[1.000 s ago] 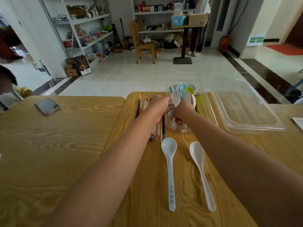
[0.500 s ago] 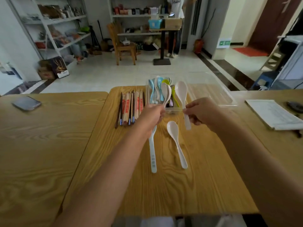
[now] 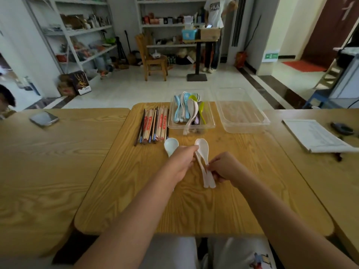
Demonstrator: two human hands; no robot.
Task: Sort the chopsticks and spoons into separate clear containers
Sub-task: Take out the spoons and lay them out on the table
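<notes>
Spoons and chopsticks around the clear spoon container

The spoon container (image 3: 174,125) holds blue, green and white spoons (image 3: 187,107) leaning in a heap, one white handle over its near rim. Left of it the chopsticks (image 3: 152,126) lie in a flat row. Right of it sits a second clear container (image 3: 246,126). Just nearer you, your left hand (image 3: 181,162) and right hand (image 3: 223,167) pinch two white spoons (image 3: 202,148), with a pale spoon (image 3: 171,145) beside them.

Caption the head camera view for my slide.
Left hand and right hand hold two white spoons together, near the spoon container and chopsticks.

A phone (image 3: 44,118) lies left, a paper pad (image 3: 314,135) right.
</notes>
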